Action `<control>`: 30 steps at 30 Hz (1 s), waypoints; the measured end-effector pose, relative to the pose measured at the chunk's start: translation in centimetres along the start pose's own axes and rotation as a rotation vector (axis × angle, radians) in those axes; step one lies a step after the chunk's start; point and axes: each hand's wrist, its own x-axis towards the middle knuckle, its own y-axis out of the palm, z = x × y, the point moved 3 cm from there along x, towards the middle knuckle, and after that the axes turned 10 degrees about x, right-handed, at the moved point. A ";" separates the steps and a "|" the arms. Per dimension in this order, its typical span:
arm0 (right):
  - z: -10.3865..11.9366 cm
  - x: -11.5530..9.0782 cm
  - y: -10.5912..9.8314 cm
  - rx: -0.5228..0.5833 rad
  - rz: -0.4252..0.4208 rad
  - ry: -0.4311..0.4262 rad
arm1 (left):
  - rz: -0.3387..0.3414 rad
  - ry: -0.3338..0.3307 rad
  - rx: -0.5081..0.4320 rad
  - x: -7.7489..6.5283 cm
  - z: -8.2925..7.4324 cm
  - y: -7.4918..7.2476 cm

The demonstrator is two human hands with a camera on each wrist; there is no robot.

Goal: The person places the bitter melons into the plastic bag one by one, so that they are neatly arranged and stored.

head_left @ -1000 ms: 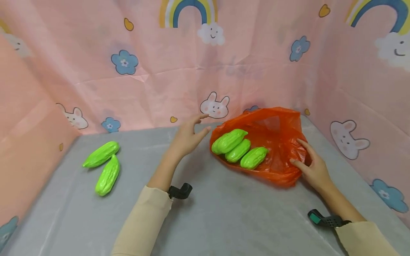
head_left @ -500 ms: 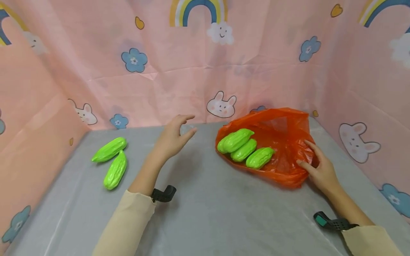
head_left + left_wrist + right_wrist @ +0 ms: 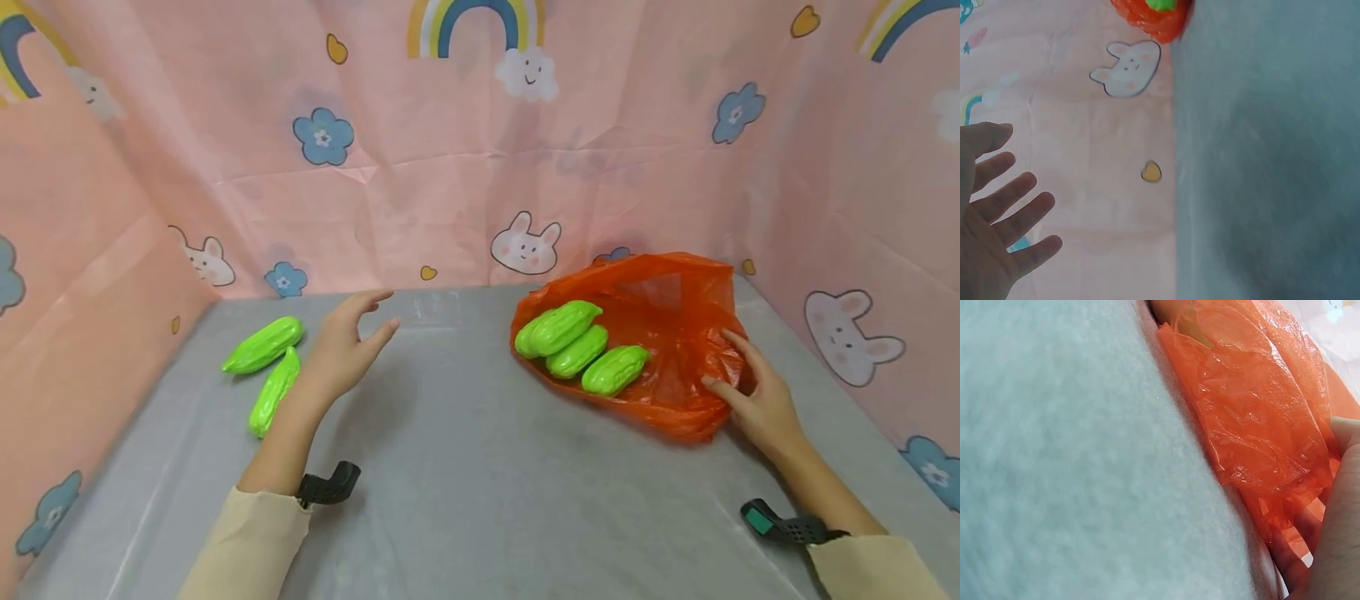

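My left hand (image 3: 339,350) is raised over the left part of the table, fingers spread and nothing in them; the left wrist view shows the bare palm (image 3: 985,244). Just beyond it lie two bright green bitter melons, one slanted (image 3: 262,345) and one in front (image 3: 273,390), partly hidden by my forearm. At the right, my right hand (image 3: 767,408) holds the side of an orange-red plastic bag (image 3: 678,321), thumb on one side and fingers behind the film (image 3: 1254,412). The bag's mouth gapes to the left, with several bitter melons (image 3: 617,371) inside.
A grey cloth (image 3: 480,483) covers the table. Pink printed curtain (image 3: 450,200) walls it in at the back and both sides, the bag standing close to the back right corner. Black camera mounts (image 3: 330,483) sit on both wrists.
My left hand has moved left, away from the bag mouth toward the two bitter melons on the table. The right hand keeps its hold on the bag; the head view has shifted slightly.
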 end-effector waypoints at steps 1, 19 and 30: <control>0.0 -0.1 0.0 0.004 0.000 -0.004 | -0.002 -0.011 0.005 -0.2 0.4 -0.1; 0.0 -0.1 0.1 0.029 -0.007 -0.047 | -0.089 -0.135 0.046 -4.5 5.6 -2.2; 0.1 -0.1 0.0 0.015 -0.004 -0.020 | -0.087 -0.149 0.119 -5.5 8.1 -4.1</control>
